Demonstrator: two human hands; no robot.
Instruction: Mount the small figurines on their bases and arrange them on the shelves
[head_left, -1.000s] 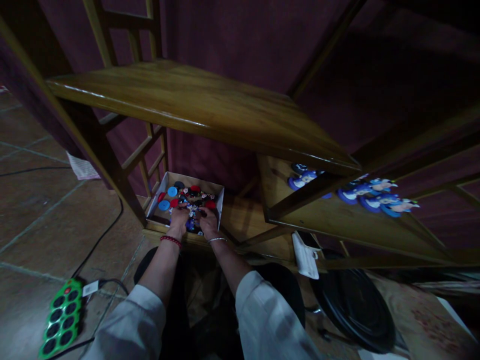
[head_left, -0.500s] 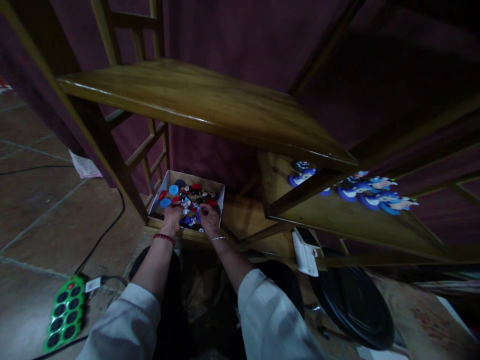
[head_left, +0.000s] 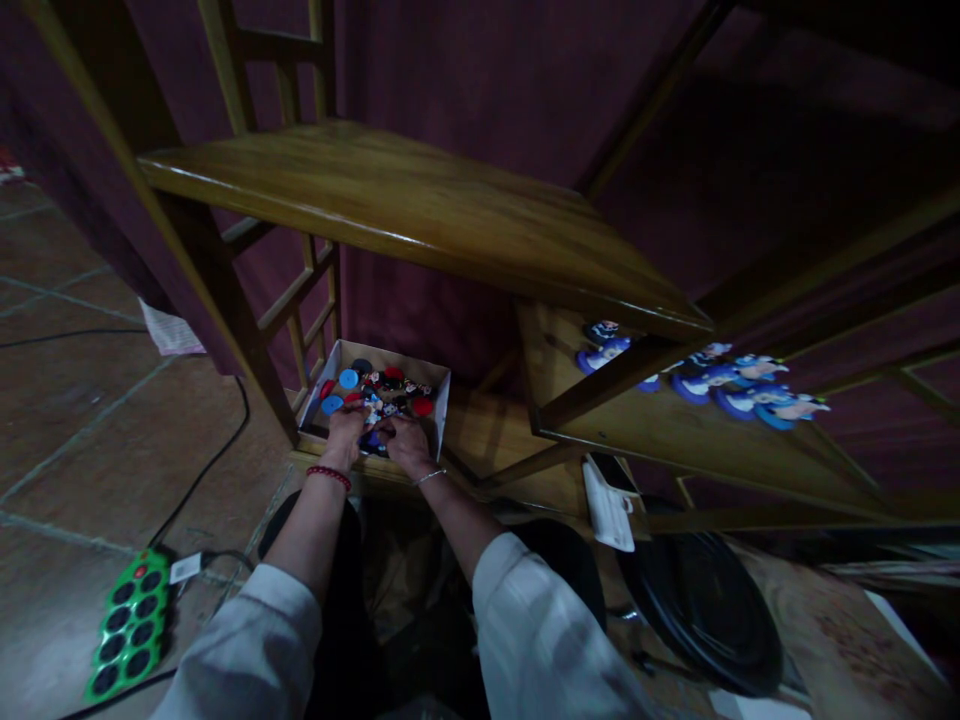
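Toward seven o'clock, the left hand (head_left: 345, 435) and right hand (head_left: 407, 447) hid part of the heap of badges (head_left: 391, 392) in the cardboard box (head_left: 390, 358), their details too small to tell. At three o'clock, a wooden rail (head_left: 607, 375) crossed the blue figures (head_left: 739, 392). The left sleeve (head_left: 247, 650) and right sleeve (head_left: 540, 640) ran off the bottom edge.

Dark maroon walls (head_left: 465, 80) rise behind a wooden shelf unit (head_left: 375, 210) with slatted sides. A brown tile floor (head_left: 97, 430) spreads to the left, where a black cable (head_left: 225, 460) runs near a green power strip (head_left: 131, 625). The light is dim.
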